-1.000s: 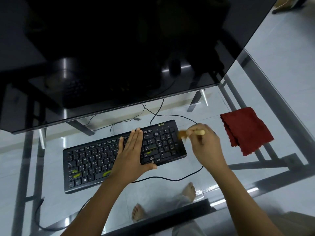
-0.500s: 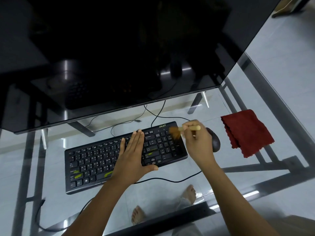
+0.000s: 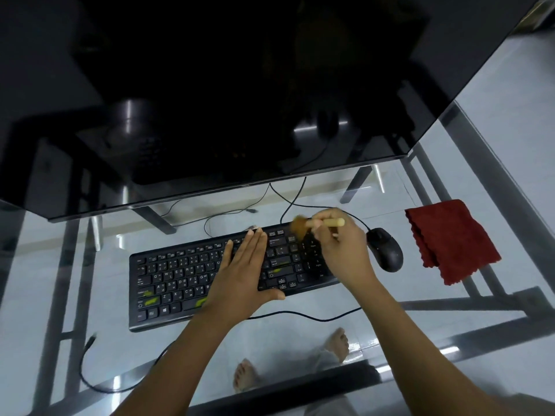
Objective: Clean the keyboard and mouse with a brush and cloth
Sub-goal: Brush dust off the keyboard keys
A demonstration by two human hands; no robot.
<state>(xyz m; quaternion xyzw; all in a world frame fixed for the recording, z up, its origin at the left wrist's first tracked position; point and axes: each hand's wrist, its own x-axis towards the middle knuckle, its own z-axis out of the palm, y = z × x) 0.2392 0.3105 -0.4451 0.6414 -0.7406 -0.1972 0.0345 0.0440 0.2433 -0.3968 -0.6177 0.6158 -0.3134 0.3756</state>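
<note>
A black keyboard (image 3: 180, 274) lies on the glass desk (image 3: 375, 325), slanting up to the right. My left hand (image 3: 243, 274) rests flat on its middle keys with straight fingers. My right hand (image 3: 342, 247) grips a small wooden-handled brush (image 3: 330, 222); its brown bristles touch the keyboard's upper right corner. A black mouse (image 3: 386, 249) sits just right of that hand. Further right lies a folded red cloth (image 3: 450, 241).
A large dark monitor (image 3: 210, 85) leans over the far half of the desk. Black cables (image 3: 288, 202) run from behind the keyboard and along its near edge. Through the glass I see the metal frame and bare feet (image 3: 338, 343).
My right hand has swept the brush leftward and up along the keyboard's right end, uncovering the mouse. My left hand has stayed flat on the keys.
</note>
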